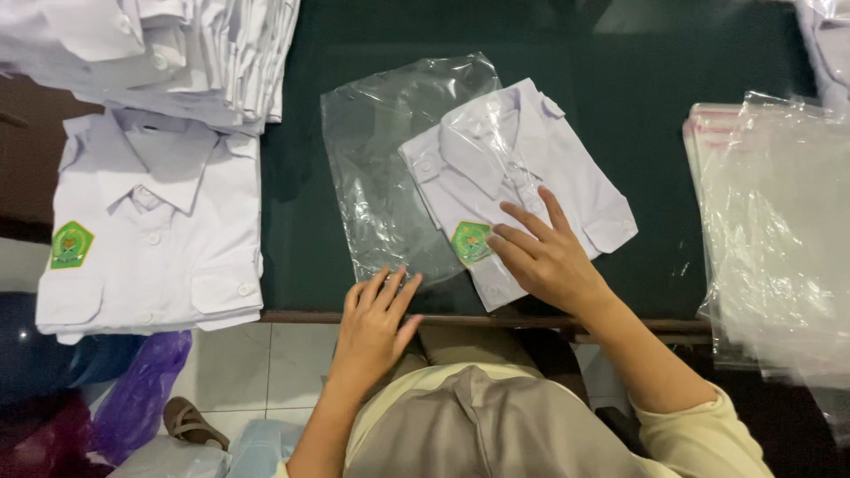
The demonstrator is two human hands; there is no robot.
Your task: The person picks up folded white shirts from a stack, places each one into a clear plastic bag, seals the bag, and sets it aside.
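A folded white shirt (522, 168) with a green chest badge lies tilted on the dark green table (637, 97), its collar end partly inside a clear plastic bag (390, 159). My right hand (544, 257) rests flat on the shirt's lower part, fingers spread beside the badge. My left hand (376, 314) presses the bag's near open edge against the table, fingers apart. Neither hand grips anything.
A stack of folded white shirts (155, 226) with a green badge sits at the left, with more shirts (177, 53) piled behind. A pile of clear plastic bags (779, 221) lies at the right. Below the table edge are tiled floor, a purple bag (142, 389) and a sandal (190, 423).
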